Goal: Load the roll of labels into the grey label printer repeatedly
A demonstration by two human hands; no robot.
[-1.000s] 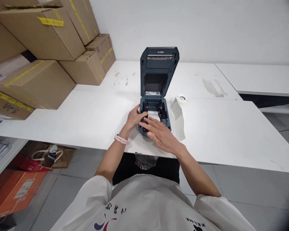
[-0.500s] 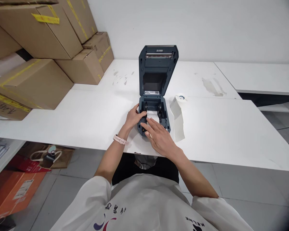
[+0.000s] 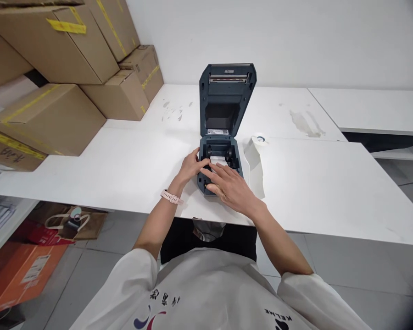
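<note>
A dark blue-grey label printer stands on the white table with its lid raised upright. Inside its bay lies white label paper, between two black roll holders. My left hand clasps the printer's left wall, thumb inside near the paper and fingers at the outer side. Over the front of the bay, my right hand has its fingers stretched out, their tips on or just above the paper; the exact contact is hidden. To the printer's right rests a label roll with a loose strip trailing toward me.
Taped cardboard boxes are stacked on the table's left side against the wall. A second white table adjoins at the back right. Below on the left are an orange box and a paper bag.
My right hand has shifted slightly up and to the right over the bay, covering more of the label paper. My left hand stays at the printer's left wall.
</note>
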